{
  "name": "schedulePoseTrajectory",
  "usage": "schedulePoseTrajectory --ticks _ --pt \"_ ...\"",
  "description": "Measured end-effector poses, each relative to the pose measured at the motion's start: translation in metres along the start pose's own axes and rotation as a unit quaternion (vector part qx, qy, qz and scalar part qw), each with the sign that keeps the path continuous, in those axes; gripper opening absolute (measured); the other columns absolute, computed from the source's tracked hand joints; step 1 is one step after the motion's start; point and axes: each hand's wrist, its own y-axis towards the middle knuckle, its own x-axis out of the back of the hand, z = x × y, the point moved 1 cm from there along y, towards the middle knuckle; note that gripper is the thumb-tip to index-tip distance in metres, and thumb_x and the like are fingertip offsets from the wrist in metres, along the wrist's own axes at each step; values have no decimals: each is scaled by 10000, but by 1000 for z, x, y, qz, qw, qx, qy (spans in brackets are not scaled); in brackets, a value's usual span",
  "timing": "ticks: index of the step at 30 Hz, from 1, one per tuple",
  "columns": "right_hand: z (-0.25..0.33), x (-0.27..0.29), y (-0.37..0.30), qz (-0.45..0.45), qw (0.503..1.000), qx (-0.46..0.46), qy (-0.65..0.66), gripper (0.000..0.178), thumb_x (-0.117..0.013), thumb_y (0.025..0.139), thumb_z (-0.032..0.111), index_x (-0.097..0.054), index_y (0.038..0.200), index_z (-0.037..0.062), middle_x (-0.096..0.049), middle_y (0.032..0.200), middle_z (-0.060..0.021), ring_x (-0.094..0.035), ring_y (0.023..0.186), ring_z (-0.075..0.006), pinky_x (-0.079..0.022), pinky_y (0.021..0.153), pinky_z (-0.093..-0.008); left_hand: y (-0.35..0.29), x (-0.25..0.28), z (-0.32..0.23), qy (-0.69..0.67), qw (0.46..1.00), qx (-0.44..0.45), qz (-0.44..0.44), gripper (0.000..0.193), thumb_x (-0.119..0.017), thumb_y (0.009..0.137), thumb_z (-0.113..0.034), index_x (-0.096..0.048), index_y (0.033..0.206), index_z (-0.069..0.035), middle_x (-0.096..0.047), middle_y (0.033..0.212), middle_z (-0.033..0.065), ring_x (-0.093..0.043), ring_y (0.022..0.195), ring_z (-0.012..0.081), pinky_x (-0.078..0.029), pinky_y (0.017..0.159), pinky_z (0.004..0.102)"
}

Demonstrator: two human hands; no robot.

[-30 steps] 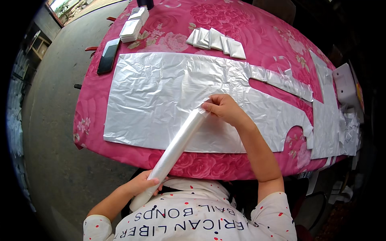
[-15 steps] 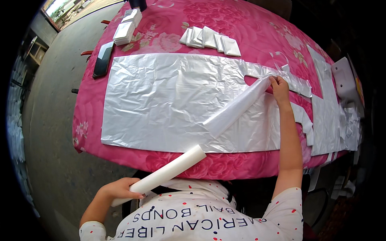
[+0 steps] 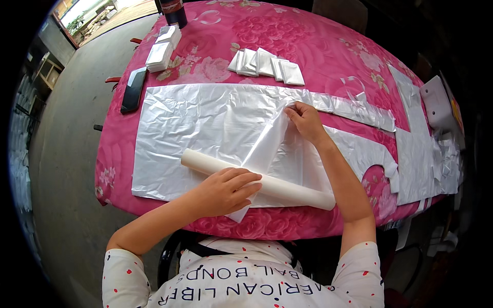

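A thin, silvery-white plastic sheet (image 3: pixel 179 123) lies spread on the table, with a cut-out curve and long strap-like strips at its right side. My right hand (image 3: pixel 307 123) is closed in a pinch on the sheet's upper part and lifts it into a raised fold. My left hand (image 3: pixel 228 191) lies over a long white tube (image 3: pixel 298 192), its fingers wrapped across the tube's middle. The tube rests slantwise on the sheet near the table's front edge. Below my left fingers, a corner of film hangs over the pink cloth.
Folded plastic packets (image 3: pixel 264 64) lie behind the sheet. Packet stacks (image 3: pixel 159 55), a dark phone (image 3: pixel 133 90) and a dark cylindrical container (image 3: pixel 174 13) stand along the left side. More plastic film (image 3: pixel 416 164) and a white box (image 3: pixel 436 105) are at the right. A pink flowered cloth (image 3: pixel 292 226) covers the table.
My left hand has brought the tube up from in front of the table onto the sheet. My right hand has moved left, drawing the film with it.
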Motion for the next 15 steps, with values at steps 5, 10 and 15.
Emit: schedulePoseTrajectory --ticks 5,10,15 --pt "-9 0 5 26 999 -16 -21 170 -585 868 167 -607 858 -1 -552 690 20 -437 602 -52 -388 554 -228 -32 -21 2 -39 992 -52 106 439 -649 766 -302 -546 1094 -28 -529 1168 113 -528 1060 261 -427 907 388" --pt "-1 7 11 40 997 -52 -31 223 -600 848 205 -616 892 -14 -562 671 -29 -493 615 -90 -418 585 -263 -47 -28 -13 23 975 31 218 744 -483 811 -544 -374 1319 -11 -303 1409 179 -294 1309 295 -235 1066 416" --pt "42 19 -7 -40 993 -62 -94 273 -599 847 199 -602 1038 4 -604 908 -92 -570 745 -146 -469 668 -294 -51 -38 -26 30 974 64 217 807 -438 806 -599 -318 1369 -35 -238 1449 182 -212 1354 298 -167 1096 424"
